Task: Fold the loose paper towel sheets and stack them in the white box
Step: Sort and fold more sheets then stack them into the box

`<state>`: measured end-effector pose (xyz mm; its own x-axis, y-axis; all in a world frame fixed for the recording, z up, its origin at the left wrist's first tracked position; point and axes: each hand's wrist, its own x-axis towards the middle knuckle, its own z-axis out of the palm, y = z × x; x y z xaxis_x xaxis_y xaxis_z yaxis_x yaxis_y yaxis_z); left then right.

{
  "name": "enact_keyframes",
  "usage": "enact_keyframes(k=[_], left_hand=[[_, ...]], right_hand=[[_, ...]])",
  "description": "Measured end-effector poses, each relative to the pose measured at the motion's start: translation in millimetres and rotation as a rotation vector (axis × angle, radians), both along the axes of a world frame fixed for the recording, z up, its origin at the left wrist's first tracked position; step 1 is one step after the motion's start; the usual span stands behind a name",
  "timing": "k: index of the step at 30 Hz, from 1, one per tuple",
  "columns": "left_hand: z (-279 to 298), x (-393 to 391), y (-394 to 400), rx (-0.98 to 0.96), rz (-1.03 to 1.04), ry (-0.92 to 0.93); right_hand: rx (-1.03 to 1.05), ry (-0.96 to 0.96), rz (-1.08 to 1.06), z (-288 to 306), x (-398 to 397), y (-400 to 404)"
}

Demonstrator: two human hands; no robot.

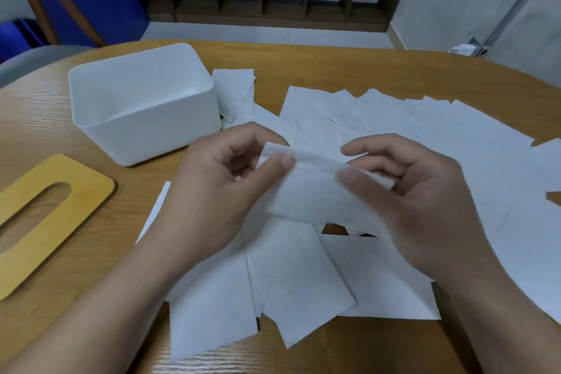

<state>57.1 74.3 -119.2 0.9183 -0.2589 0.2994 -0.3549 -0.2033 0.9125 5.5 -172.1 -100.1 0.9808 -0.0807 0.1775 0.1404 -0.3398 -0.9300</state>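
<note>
Judging by how things lie, the task is barely begun. The left hand (218, 179) pinches one upper corner of a thin white paper towel sheet (306, 188) between thumb and forefinger, and the right hand (419, 191) grips the opposite end, thumb on top, fingers curled behind. The sheet hangs between the two hands just above the table, doubled over along its top edge, so a fold appears to be in progress.

The open-topped white plastic box (142, 100) stands beyond and to the left of the left hand, apart from it. No folded sheets show inside, though its floor is only partly in view.

Nearly all of the work looks left: many loose white paper towel sheets (394, 130) lie overlapping on the rounded wooden table (364, 70), spreading under both hands, beyond them and out to the right of the right hand.

A flat yellow wooden lid with an oval slot (76, 197) lies to the left of the left wrist, clear of the box. Nothing blocks the path from the hands to the box. A wooden chair (39, 9) stands beyond the table's far left edge.
</note>
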Motion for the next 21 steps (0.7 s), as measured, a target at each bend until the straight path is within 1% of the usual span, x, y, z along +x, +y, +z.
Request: enact_keyframes(k=[2,4,6,9,12,13,19,21], left_hand=[[1.0,0.5,-0.2,-0.058,0.021,0.082],[1.1,-0.1,-1.5,-0.056,0.026,0.144],[-0.8,-0.7,-3.7,-0.013,0.034,0.156],[-5.6,-0.5,-4.8,0.078,0.056,0.145],[-11.1,0.5,-3.6,0.329,0.089,0.080],[-11.6,0.4,-3.5,0.379,0.107,0.058],[-4.8,-3.9,-1.8,0.471,0.155,-0.016],[-4.9,-2.3,2.4,0.517,0.134,-0.028]], right_hand=[[0.063,-0.001,-0.059,2.3,1.4,-4.8],[0.037,0.022,-0.079,0.3,3.1,-10.2],[-0.071,0.021,-0.088,-4.8,5.0,-13.5],[-0.275,-0.037,-0.142,-17.7,8.1,-18.6],[-0.461,-0.082,-0.183,-25.6,10.0,-20.0],[-0.524,-0.100,-0.189,-28.1,10.7,-20.4],[-0.784,-0.216,-0.279,-31.6,13.9,-20.7],[-0.806,-0.259,-0.286,-26.3,11.0,-13.3]])
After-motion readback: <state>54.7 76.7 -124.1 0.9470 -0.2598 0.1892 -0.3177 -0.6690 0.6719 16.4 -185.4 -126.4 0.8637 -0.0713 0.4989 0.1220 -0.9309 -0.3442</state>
